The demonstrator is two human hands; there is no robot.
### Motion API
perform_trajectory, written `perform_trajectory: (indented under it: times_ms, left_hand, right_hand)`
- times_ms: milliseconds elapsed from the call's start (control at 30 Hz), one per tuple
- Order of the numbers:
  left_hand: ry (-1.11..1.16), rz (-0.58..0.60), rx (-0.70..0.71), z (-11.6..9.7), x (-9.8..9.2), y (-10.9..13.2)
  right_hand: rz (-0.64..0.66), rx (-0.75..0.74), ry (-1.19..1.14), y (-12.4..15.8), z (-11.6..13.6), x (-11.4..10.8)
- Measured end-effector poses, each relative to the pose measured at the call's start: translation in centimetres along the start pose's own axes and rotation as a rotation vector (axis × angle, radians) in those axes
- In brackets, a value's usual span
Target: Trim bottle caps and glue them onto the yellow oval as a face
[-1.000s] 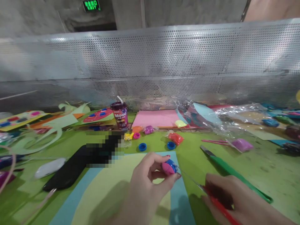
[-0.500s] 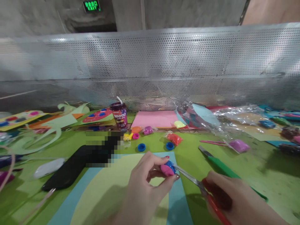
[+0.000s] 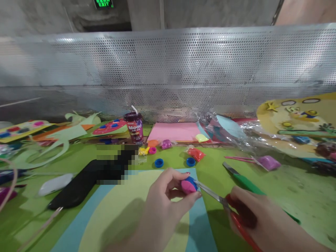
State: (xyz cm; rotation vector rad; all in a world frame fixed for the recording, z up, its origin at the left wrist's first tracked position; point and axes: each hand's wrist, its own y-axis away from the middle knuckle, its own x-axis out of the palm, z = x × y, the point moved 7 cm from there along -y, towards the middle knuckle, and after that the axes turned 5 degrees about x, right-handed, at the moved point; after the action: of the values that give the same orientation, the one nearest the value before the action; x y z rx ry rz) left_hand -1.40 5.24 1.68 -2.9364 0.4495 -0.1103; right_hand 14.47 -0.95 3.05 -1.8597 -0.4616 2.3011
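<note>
My left hand (image 3: 168,203) pinches a blue bottle cap with pink clay (image 3: 188,186) between thumb and fingertips, above the paper. In my right hand (image 3: 259,213) is a pair of scissors with red handles (image 3: 243,225). The blades look closed together, and their tips touch the blue side of the cap. Beneath my left hand lies a light blue sheet with a large pale yellow-green round (image 3: 126,206) on it. Two more blue caps (image 3: 159,163) stand on the green table just beyond the sheet.
A green-handled utility knife or scissors (image 3: 246,182) lies by my right hand. Bagged purple clay (image 3: 268,162) and red clay (image 3: 196,154) lie further back. A drink cup (image 3: 134,128) stands before the perforated metal panel (image 3: 157,63). A black power bank-like object (image 3: 76,185) is at left.
A yellow decorated picture has come up into view at the far right. Both hands keep nearly the same place, with the scissor tips still at the cap; the view has shifted slightly.
</note>
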Motion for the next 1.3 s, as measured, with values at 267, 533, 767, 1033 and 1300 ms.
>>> perform_trajectory:
  times_ms: [267, 533, 767, 1033, 1300]
  left_hand:
    - [-0.110, -0.012, 0.178, -0.8, -0.4, 0.1]
    - [-0.053, 0.009, 0.068, -0.2, -0.3, -0.1]
    - [-0.121, 0.008, 0.173, -0.5, -0.3, 0.0]
    - [-0.010, 0.020, 0.094, -0.4, -0.1, 0.0]
    - [0.067, -0.030, 0.013, 0.2, 0.1, 0.0]
  right_hand:
    - [0.222, 0.122, -0.164, 0.4, -0.1, 1.2]
    - [0.255, 0.172, -0.228, 0.0, -0.4, 1.3]
    - [0.098, 0.108, -0.052, 0.0, -0.4, 0.5]
    - [0.426, 0.236, -0.340, 0.5, 0.0, 1.9]
    - [0.356, 0.270, -0.392, 0.1, 0.0, 1.5]
